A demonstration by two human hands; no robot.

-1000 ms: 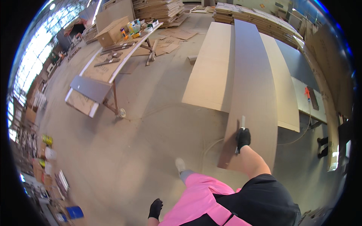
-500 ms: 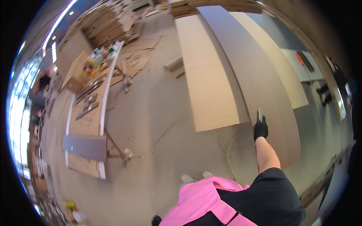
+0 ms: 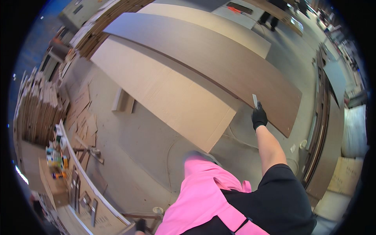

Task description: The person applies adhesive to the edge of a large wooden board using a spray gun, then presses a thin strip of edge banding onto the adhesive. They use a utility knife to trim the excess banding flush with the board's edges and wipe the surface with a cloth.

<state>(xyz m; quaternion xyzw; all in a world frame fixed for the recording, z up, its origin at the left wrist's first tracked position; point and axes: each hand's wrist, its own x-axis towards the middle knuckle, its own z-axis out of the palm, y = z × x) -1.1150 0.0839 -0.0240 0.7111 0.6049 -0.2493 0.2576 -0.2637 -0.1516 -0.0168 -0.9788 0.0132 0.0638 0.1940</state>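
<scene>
My right hand (image 3: 259, 117), in a black glove, is closed round a flat grey blade-like tool (image 3: 255, 101) that points up from the fist. It is over the near edge of a long brown panel (image 3: 203, 55), close to the panel's right end; whether it touches the panel I cannot tell. That panel lies slanting across a wide strip of cardboard (image 3: 172, 100), which sticks out on the near side. My left hand (image 3: 141, 225), also gloved in black, shows only in part at the lower edge. Its fingers are too blurred to read.
At lower left stands a cardboard-covered bench (image 3: 103, 217) with brown pieces and bottles. Stacked cardboard (image 3: 37, 105) rises at the far left. An angled offcut (image 3: 123, 101) lies on the floor, with a hose (image 3: 169, 154) nearby. Long boards (image 3: 319, 129) stand on the right. Another person's legs (image 3: 269, 20) show far off.
My view has turned to the right, so the panel now slants across and the bench has swung to lower left. The tool stays in my right hand, still by the panel's near edge.
</scene>
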